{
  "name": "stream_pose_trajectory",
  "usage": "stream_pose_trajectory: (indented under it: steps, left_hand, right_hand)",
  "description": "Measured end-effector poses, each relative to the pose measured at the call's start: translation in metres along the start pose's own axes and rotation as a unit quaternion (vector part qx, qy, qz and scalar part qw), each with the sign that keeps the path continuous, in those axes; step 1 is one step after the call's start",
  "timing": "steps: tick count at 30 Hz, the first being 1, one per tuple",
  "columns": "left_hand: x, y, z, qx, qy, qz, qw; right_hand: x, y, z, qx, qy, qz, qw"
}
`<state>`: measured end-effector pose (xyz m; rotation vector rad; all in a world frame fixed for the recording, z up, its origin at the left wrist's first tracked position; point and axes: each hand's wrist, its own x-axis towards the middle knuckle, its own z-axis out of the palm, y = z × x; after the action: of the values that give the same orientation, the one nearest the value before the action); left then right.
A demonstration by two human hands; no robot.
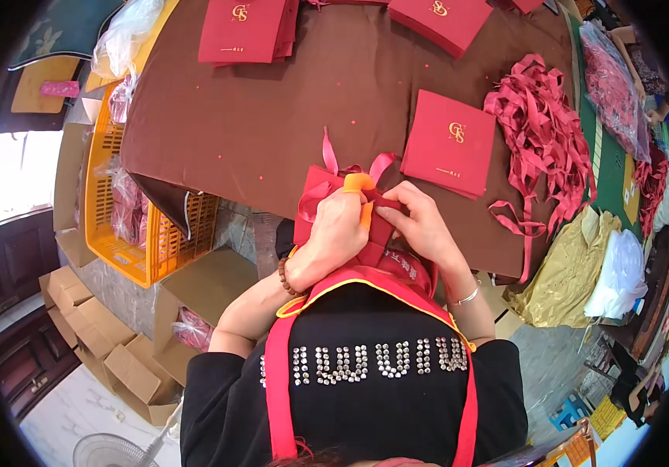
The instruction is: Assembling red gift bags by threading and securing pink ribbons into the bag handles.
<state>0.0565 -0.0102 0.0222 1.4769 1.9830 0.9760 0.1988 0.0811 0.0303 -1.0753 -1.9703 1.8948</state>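
At the table's near edge, both my hands work on a red gift bag (380, 233) with a red ribbon (330, 152) standing up from it. My left hand (334, 224) is closed on the bag, with orange covers, perhaps finger cots, at its fingertips. From the other side my right hand (422, 222) pinches the bag near its opening. The fingers partly hide the bag, so the exact grip on the ribbon is unclear. To the right of my hands lies a stack of flat red bags (447, 144) with gold print.
A heap of red ribbons (541, 132) lies on the right of the brown-covered table (272, 132). More red stacks (245, 31) sit at the far side. An orange crate (117, 233) and cardboard boxes (117, 342) stand left; plastic bags (568, 272) lie right.
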Motion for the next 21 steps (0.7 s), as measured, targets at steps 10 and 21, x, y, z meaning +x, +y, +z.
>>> stream_pose_trajectory:
  steps: [10,21]
  left_hand:
    - [0.009,0.011,-0.015,0.092,-0.104,0.102,0.985]
    - [0.028,0.005,-0.015,0.206,-0.208,0.237,0.926]
  right_hand:
    - [0.000,0.009,0.002,-0.090,0.023,-0.150,0.984]
    - [0.000,0.010,0.005,-0.065,0.054,-0.114,0.990]
